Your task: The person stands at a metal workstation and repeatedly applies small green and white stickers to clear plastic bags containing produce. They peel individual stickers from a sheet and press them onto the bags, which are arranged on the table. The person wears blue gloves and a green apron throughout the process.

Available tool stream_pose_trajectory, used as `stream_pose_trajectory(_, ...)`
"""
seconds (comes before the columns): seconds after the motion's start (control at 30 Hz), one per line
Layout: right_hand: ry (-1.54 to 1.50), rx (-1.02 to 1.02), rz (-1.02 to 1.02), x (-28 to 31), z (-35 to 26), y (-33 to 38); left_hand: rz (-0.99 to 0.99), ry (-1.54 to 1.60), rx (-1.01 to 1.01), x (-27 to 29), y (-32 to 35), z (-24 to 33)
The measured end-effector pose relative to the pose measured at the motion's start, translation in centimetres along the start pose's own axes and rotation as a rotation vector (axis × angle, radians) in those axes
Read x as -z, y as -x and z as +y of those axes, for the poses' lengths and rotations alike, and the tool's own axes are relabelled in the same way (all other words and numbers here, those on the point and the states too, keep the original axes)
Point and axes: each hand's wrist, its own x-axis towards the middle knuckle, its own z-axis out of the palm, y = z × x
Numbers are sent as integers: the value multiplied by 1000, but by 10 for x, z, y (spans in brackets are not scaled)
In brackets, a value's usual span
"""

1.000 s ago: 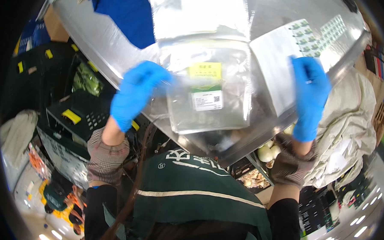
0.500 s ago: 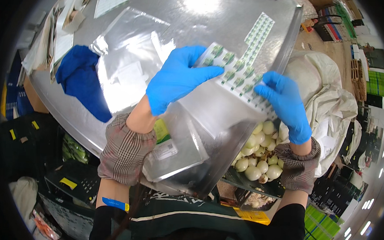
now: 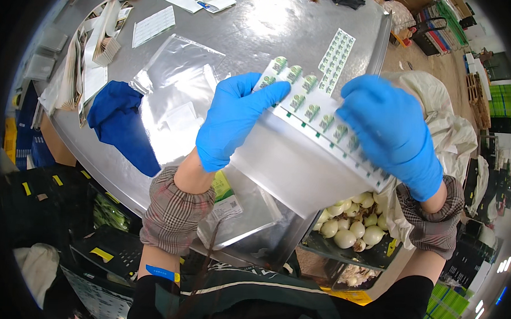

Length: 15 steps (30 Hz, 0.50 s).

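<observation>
Left hand [image 3: 231, 121] pinching; right hand [image 3: 389, 134] half-curled, partly blurred.

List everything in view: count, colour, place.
metal table: one, silver, centre
held sticker sheet: one, white and green, over table's near right
loose sticker sheet: one, white and green, table's right
papers: several, white, table's far left
bags: at least two, transparent, on table
cloth: one, blue, table's left
onions: many, whitish, in crate
onion crate: one, black, near right
other crates: several, black, left
sacking: count unclear, pale, right
sleeves: two, brownish, lower centre
left hand: one, blue-gloved, gripping held sheet
right hand: one, blue-gloved, by sheet's right
</observation>
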Motion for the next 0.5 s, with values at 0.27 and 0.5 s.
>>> stream_pose_trajectory(0.27, -619, -271, 174, -61, 17, -31, -29, 62, -45, -29, -14, -41)
stream_pose_trajectory(0.5, 129, 43, 171, -91, 13, -25, -66, 377, 111, -13, -41, -67)
